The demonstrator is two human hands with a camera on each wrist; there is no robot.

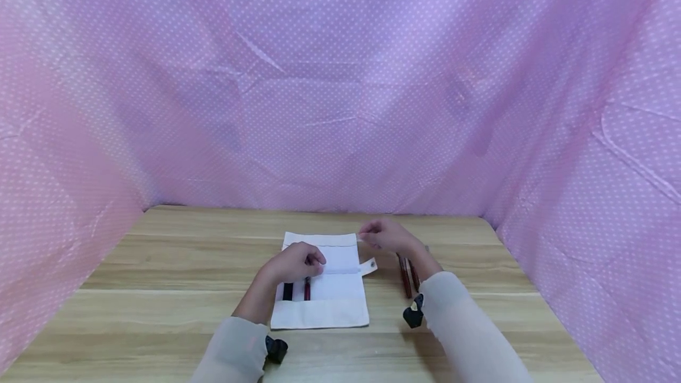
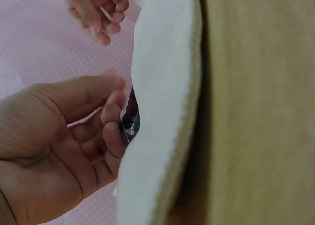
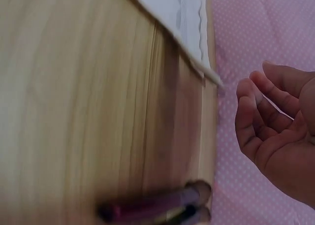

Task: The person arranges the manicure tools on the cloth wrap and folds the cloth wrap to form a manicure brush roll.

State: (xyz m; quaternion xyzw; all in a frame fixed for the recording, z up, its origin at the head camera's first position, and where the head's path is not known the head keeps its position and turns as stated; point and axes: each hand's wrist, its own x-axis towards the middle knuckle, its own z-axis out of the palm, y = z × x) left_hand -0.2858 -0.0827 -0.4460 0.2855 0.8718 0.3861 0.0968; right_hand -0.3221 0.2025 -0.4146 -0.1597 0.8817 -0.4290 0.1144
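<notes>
A white cloth pen roll lies unfolded on the table, a red pen and a flat black item tucked under its lower flap. My left hand hovers over its left half with fingers loosely bent and nothing visible in them. In the left wrist view, those fingertips overlap a dark object partly hidden by the roll's edge. At the roll's upper right corner is my right hand, thumb and fingers bent; a small gap separates them from the cloth corner in the right wrist view.
Reddish-brown pens lie right of the roll, partly under my right forearm. A strap with a metal snap sticks out from the roll's right edge. Pink dotted cloth hangs around the wooden table.
</notes>
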